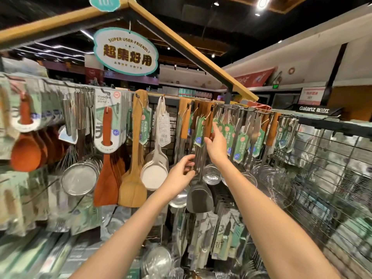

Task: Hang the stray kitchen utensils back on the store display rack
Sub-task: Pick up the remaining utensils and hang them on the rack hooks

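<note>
A steel spatula (199, 195) with a dark wooden handle hangs among several like it at the middle of the wire display rack (326, 125). My left hand (182, 173) grips its metal shaft from the left, fingers curled round it. My right hand (216, 141) reaches up to the wooden handle top near the hook (211, 106), index finger stretched along the handle beside a green tag (200, 133). Whether the handle's loop sits on the hook is hidden behind the handles.
Wooden spatulas (131, 178), red-brown wooden spoons (26, 156) and a mesh strainer (79, 179) hang to the left. Steel skimmers (211, 174) and ladles hang to the right. Packaged utensils fill the lower rows. An oval sign (125, 51) hangs overhead from a wooden beam.
</note>
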